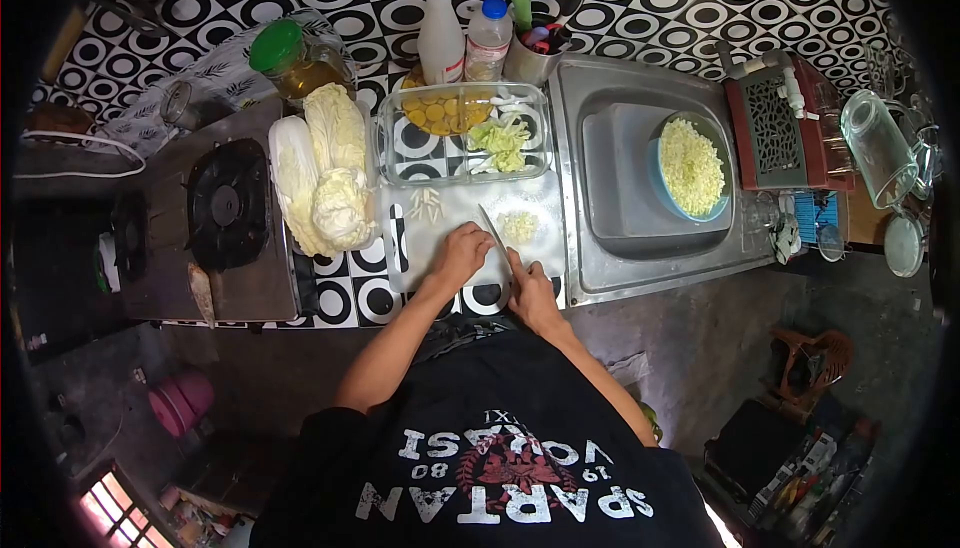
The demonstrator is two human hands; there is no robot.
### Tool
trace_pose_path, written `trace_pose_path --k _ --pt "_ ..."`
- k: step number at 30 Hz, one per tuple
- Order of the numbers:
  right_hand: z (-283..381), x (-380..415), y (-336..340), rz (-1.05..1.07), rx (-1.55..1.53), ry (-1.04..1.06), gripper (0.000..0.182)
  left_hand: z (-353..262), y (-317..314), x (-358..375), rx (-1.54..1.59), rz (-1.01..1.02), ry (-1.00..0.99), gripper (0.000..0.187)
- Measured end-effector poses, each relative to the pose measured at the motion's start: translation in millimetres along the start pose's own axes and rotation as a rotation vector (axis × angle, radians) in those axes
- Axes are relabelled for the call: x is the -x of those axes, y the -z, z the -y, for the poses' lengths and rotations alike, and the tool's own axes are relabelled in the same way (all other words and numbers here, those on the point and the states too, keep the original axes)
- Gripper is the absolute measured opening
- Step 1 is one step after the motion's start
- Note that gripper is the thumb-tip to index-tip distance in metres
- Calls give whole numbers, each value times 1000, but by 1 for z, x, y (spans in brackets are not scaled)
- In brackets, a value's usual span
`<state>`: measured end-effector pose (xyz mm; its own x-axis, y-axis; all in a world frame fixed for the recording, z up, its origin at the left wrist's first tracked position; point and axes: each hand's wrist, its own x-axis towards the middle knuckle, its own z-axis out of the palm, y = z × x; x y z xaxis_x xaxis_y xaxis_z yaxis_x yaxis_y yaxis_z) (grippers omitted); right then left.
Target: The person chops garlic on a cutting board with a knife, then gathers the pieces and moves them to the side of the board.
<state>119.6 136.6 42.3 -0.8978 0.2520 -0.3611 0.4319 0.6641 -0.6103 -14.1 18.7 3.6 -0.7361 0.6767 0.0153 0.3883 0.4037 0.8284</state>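
My right hand [532,293] is closed round the handle of a knife [493,226], whose blade points away from me over a translucent cutting board [420,253]. Close to the blade's left side, my left hand [465,251] rests on the board with its fingers curled together; whatever they pinch is hidden. Right of the blade lies a small heap of finely chopped pale pieces [518,226]. Several thin whitish strips [426,205] lie at the board's upper left. Behind the board stands a divided clear container [400,170] with leafy green-yellow pieces [499,142] in its right part.
Napa cabbages [325,178] are piled on the left, beside a gas stove [228,203]. To the right, a blue bowl of chopped pale vegetable [692,170] stands in the steel sink [620,238]. Bottles [441,36] and a green-lidded jar [300,63] line the back.
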Motion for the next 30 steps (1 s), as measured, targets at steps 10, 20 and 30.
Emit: trace_pose_path --k 10,20,30 --pt "13 -31 0 -38 12 37 84 0 -1 1 36 -13 28 12" --pt "8 -6 -3 -25 -57 5 83 2 -1 -1 62 -11 151 8" --pt "18 -36 1 -13 -16 37 83 -1 2 1 44 -29 87 6"
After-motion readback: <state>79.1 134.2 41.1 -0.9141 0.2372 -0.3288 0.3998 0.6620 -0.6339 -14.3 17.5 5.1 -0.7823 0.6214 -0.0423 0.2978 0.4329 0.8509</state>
